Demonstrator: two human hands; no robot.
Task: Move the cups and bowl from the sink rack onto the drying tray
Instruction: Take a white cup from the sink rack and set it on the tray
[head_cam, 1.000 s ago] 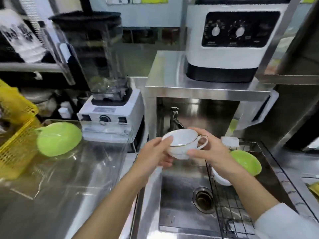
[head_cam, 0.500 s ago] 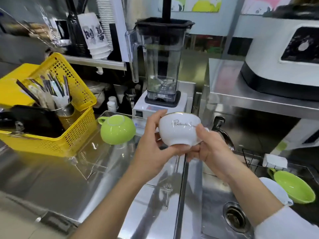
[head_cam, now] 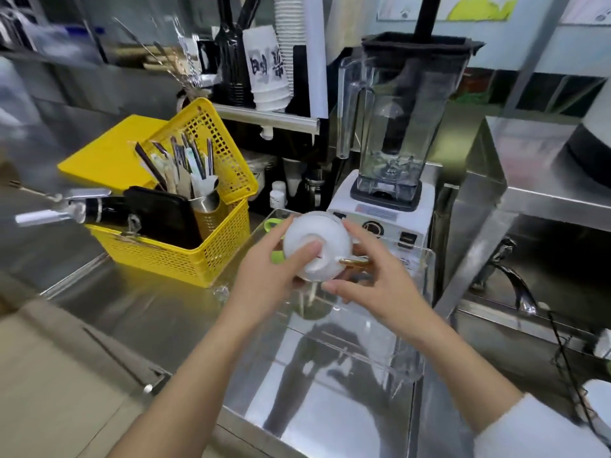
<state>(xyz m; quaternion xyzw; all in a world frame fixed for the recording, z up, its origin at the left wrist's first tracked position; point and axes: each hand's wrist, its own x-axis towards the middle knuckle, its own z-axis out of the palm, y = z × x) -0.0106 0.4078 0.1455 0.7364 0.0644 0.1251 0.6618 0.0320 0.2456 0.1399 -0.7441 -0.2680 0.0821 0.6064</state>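
Observation:
Both hands hold a white cup (head_cam: 325,239) with a gold-rimmed handle, turned upside down above the clear acrylic drying tray (head_cam: 380,361). My left hand (head_cam: 267,279) grips its left side with the thumb on the base. My right hand (head_cam: 373,279) holds the right side by the handle. A green cup (head_cam: 275,256) sits on the tray behind the white cup, mostly hidden. The black wire sink rack (head_cam: 568,355) shows at the right edge with a white piece (head_cam: 600,399) of crockery in it.
A yellow basket (head_cam: 185,259) of utensils stands left of the tray. A blender (head_cam: 393,133) on a white base stands just behind the tray. A steel shelf (head_cam: 529,180) and a tap (head_cam: 515,285) lie to the right. The steel counter extends to the front left.
The white cup went from upright over the sink to upside down over the drying tray, carried leftward by both hands. The view swung left with it.

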